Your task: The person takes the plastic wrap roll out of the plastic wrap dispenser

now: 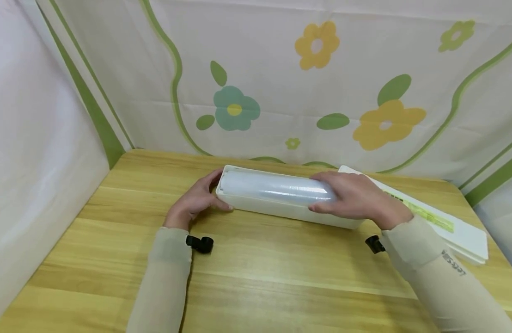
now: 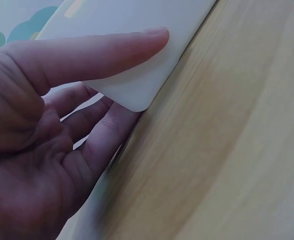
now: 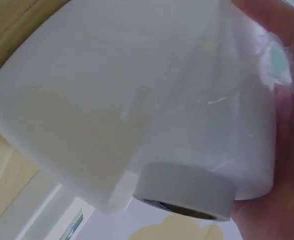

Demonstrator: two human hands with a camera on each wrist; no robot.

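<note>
A roll of clear plastic film (image 1: 277, 187) lies in a long white dispenser box (image 1: 281, 208) on the wooden table (image 1: 256, 273). My right hand (image 1: 351, 196) curls over the roll's right end; the right wrist view shows the film roll (image 3: 221, 135) and its grey core (image 3: 186, 187) against my palm, above the white box (image 3: 82, 110). My left hand (image 1: 195, 201) holds the box's left end. In the left wrist view the thumb lies along the box side (image 2: 132, 55) and the fingers (image 2: 104, 132) reach around its corner.
A flat white lid or sleeve with green print (image 1: 436, 217) lies on the table behind my right forearm. Flowered cloth walls (image 1: 281, 83) close in the table on the back and both sides. Black wrist camera mounts (image 1: 199, 243) sit under my arms.
</note>
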